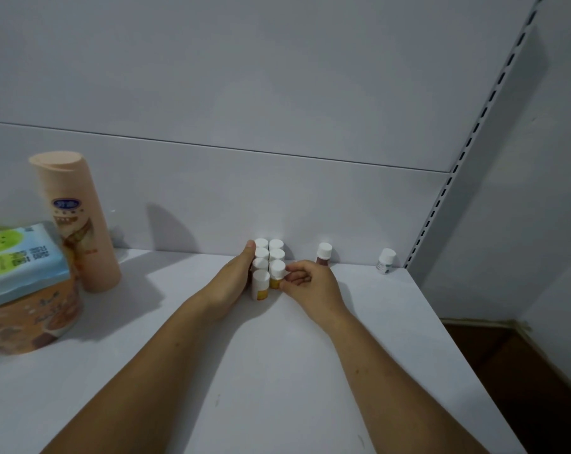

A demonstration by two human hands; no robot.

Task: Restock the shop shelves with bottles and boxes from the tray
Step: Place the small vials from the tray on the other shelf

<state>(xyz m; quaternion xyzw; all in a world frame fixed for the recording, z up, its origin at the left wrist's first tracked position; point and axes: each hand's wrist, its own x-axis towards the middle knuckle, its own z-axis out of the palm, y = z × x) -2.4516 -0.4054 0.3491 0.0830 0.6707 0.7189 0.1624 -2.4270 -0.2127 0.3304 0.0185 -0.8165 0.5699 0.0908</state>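
Note:
Several small white-capped bottles (268, 261) stand in two rows against the back wall of a white shelf (277, 371). My left hand (233, 278) lies flat along the left side of the rows, fingers straight and touching them. My right hand (305, 281) pinches the front bottle of the right row (276, 273) with thumb and fingers. The front bottle of the left row (260, 285) has a yellow label.
A brown bottle with a white cap (324, 255) and a small white bottle (386, 260) stand at the back right. A tall peach bottle (76, 221), a wipes pack (18, 257) and a round orange tub (31, 322) sit at the left. The shelf ends at the right.

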